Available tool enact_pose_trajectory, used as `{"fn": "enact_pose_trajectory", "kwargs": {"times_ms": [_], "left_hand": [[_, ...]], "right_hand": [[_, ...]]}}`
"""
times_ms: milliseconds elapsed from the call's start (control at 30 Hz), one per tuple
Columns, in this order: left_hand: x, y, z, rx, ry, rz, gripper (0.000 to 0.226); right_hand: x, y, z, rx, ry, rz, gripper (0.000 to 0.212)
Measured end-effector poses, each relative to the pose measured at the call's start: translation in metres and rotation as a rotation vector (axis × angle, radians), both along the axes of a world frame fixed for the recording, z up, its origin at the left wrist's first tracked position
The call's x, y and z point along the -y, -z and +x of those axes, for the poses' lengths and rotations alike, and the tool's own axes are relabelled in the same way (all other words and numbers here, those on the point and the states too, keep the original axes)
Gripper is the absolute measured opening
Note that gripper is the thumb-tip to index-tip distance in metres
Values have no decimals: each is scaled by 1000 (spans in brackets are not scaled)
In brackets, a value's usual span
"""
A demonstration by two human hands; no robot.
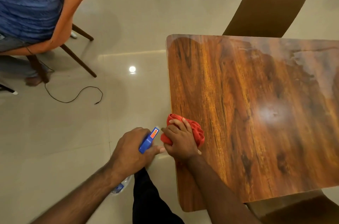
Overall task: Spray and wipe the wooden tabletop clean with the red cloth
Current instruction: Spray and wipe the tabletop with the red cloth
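The pale tiled floor (73, 141) is filling the left half of the frame and reflecting ceiling lights. The wooden tabletop (256, 150) is taking up the right half, its near left corner pointing toward the bottom of the frame. A hazy pale patch (271, 113) is showing at centre right; whether it is spray mist or a lamp's reflection cannot be told. The glossy sheen along the upper edge is equally unclear, so how much has been wiped cannot be read from the surface.

A brown chair (271, 9) is standing at the table's upper edge, and another person is sitting on an orange chair (77, 3) in the upper left.

The right hand (180, 139) is gripping the bunched red cloth (197, 130) and pressing it onto the table's left edge, lower centre of the frame. The left hand (132, 148) is holding the spray bottle (146, 142) by its blue head, just beside the right hand and off the table over the floor, nozzle pointing toward the cloth. The hands are nearly touching.

Judging from this, the wiping is only getting going at the left edge, with most of the tabletop to the right likely left to cover.

A thin black cable (73, 100) is lying on the floor at left.
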State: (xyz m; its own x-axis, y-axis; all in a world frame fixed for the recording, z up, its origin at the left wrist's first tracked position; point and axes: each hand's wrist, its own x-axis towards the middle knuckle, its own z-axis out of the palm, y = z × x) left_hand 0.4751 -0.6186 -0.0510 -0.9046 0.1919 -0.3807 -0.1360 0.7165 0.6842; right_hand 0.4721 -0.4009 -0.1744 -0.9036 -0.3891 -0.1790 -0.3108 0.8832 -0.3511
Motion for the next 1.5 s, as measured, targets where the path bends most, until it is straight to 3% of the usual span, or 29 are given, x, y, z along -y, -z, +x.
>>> {"fn": "enact_pose_trajectory", "kwargs": {"times_ms": [200,467,600,767,967,1133,1333,1500], "left_hand": [[-5,-2,-42,4,19,-80,46],[-15,-3,-77,40,-54,-144,54],[-11,-4,-85,37,-24,-7,50],[-6,-16,-104,-44,14,-5,47],[-4,-27,-131,-23,-4,-14,49],[0,-23,-159,-57,22,-21,49],[-7,-17,-198,-9,47,-9,48],[-3,-6,-235,-32,75,-85,60]], "right_hand": [[7,-5,14,8,48,-55,40],[-11,-8,90,24,-65,-71,49],[-19,0,66,41,-152,-18,52],[-26,7,-30,4,-265,-15,52],[0,-8,-145,33,-92,5,47],[16,-12,-117,-5,22,-45,38],[10,-4,-42,3,-40,13,37],[14,4,-65,-33,-44,46,38]]}}
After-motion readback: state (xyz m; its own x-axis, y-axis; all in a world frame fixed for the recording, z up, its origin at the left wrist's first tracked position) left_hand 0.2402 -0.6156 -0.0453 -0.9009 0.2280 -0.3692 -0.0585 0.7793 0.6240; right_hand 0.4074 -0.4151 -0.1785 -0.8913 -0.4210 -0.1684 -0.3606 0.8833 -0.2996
